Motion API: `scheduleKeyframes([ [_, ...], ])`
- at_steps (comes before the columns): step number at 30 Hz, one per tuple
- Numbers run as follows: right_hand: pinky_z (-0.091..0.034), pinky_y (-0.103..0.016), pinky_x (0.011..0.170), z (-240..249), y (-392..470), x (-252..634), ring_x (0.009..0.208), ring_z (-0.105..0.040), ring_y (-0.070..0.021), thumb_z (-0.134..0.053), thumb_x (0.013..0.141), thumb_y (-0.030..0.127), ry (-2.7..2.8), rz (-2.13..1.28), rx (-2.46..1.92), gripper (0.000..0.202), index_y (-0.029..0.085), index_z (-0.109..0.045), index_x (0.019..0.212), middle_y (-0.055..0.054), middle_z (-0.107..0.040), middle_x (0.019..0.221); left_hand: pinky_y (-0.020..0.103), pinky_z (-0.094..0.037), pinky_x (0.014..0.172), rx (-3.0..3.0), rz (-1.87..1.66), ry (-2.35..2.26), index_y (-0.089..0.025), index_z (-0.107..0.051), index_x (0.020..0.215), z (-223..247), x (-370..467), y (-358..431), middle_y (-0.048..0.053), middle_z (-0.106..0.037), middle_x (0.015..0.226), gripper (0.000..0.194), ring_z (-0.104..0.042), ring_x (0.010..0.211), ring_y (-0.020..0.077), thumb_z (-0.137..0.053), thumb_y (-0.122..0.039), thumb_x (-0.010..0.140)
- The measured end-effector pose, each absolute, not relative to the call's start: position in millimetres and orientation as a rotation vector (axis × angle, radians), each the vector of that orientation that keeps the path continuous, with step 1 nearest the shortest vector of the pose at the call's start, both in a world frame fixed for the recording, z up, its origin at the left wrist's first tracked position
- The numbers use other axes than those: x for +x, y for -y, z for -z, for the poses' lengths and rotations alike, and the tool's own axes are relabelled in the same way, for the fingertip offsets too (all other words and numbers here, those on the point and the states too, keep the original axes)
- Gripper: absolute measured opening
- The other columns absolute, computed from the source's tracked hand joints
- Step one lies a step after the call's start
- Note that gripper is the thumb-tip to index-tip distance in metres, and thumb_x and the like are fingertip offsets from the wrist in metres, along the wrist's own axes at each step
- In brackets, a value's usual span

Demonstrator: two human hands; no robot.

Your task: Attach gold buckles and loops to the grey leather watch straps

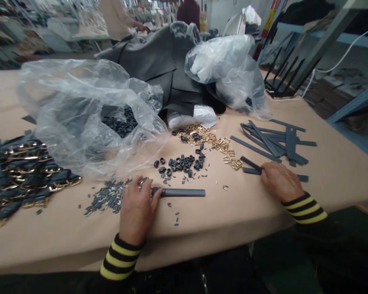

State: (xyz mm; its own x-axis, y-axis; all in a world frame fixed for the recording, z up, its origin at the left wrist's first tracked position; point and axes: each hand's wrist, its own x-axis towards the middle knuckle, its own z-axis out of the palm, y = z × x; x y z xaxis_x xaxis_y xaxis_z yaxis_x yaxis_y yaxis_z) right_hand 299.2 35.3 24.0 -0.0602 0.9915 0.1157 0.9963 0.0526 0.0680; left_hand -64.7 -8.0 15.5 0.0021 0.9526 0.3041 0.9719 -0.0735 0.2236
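My left hand (138,210) grips the left end of a dark grey strap (185,192) between thumb and fingers. The strap lies lengthwise near the table's front edge, and a small dark loop piece shows at the fingertips. Under and behind that hand spreads a pile of small dark and silvery metal clips (107,197). To the right, my right hand (280,181) is closed on a dark strap (250,163), whose end sticks out past the fingertips. Another strap passes beneath this hand. Beyond it lies a loose heap of similar straps (263,139).
Black loops (184,163) and gold buckles (196,134) lie mid-table. Finished-looking buckled straps (24,175) are piled at left. Behind stand a clear plastic bag (86,110) of black pieces, another plastic bag (230,61), dark sheet material (150,53) and a router (279,85). People stand beyond.
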Motion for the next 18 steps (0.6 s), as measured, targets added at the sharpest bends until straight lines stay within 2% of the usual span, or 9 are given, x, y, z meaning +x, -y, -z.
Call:
scheduleKeyframes([
  [1,-0.040,-0.032,0.063,-28,-33,292,0.076,-0.058,-0.0245,-0.039,0.080,0.019,2.193,0.120,-2.112,0.015,0.014,-0.053,0.078,-0.013,-0.061,0.078,0.050,-0.035,0.092,-2.163,0.723,2.103,-0.011,-0.056,0.100,-19,-58,11,0.019,-0.048,0.115,0.034,-0.043,0.109,0.0335,-0.049,-0.036,0.079],
  [3,-0.041,-0.029,0.059,-38,-23,269,0.065,-0.059,-0.0202,-0.039,0.082,0.022,2.095,-0.274,-2.012,0.013,0.016,-0.051,0.080,-0.008,-0.060,0.069,0.047,-0.039,0.090,-2.225,1.060,2.214,-0.012,-0.055,0.103,-26,-41,17,0.017,-0.053,0.111,0.034,-0.049,0.104,0.0296,-0.049,-0.036,0.080],
  [6,-0.043,-0.023,0.050,-47,-2,224,0.052,-0.058,-0.0128,-0.039,0.084,0.028,1.988,-1.397,-1.528,0.016,0.017,-0.048,0.078,-0.002,-0.060,0.063,0.034,-0.052,0.066,-2.511,1.673,2.664,-0.014,-0.055,0.104,-32,-9,24,0.008,-0.063,0.084,0.035,-0.060,0.071,0.0189,-0.046,-0.039,0.081],
  [8,-0.044,-0.020,0.047,-46,10,199,0.049,-0.057,-0.0101,-0.044,0.082,0.030,1.764,-1.849,-1.317,0.015,0.016,-0.048,0.079,-0.001,-0.061,0.066,0.025,-0.050,0.052,-2.469,2.073,2.922,-0.013,-0.057,0.091,-31,7,27,0.003,-0.062,0.063,0.031,-0.058,0.054,0.0131,-0.049,-0.040,0.080],
  [11,-0.045,-0.019,0.045,-36,17,184,0.046,-0.055,-0.0074,-0.046,0.081,0.033,1.471,-2.053,-1.235,0.019,0.015,-0.047,0.078,0.000,-0.060,0.064,0.016,-0.045,0.043,-2.165,2.494,3.118,-0.012,-0.054,0.074,-25,17,29,-0.001,-0.058,0.051,0.024,-0.052,0.043,0.0074,-0.055,-0.036,0.077],
  [13,-0.046,-0.020,0.047,-30,18,185,0.047,-0.056,-0.0072,-0.049,0.080,0.035,1.372,-2.082,-1.218,0.022,0.014,-0.049,0.077,-0.001,-0.061,0.064,0.014,-0.045,0.042,-1.986,2.658,3.205,-0.012,-0.052,0.073,-23,17,29,-0.001,-0.059,0.051,0.022,-0.053,0.043,0.0064,-0.056,-0.033,0.076],
  [18,-0.047,-0.020,0.050,-24,16,189,0.052,-0.059,-0.0082,-0.056,0.077,0.036,1.288,-2.092,-1.142,0.025,0.012,-0.051,0.080,-0.002,-0.063,0.068,0.014,-0.048,0.044,-1.831,2.772,3.270,-0.011,-0.053,0.075,-24,17,30,0.001,-0.061,0.053,0.022,-0.057,0.046,0.0072,-0.057,-0.033,0.076],
])
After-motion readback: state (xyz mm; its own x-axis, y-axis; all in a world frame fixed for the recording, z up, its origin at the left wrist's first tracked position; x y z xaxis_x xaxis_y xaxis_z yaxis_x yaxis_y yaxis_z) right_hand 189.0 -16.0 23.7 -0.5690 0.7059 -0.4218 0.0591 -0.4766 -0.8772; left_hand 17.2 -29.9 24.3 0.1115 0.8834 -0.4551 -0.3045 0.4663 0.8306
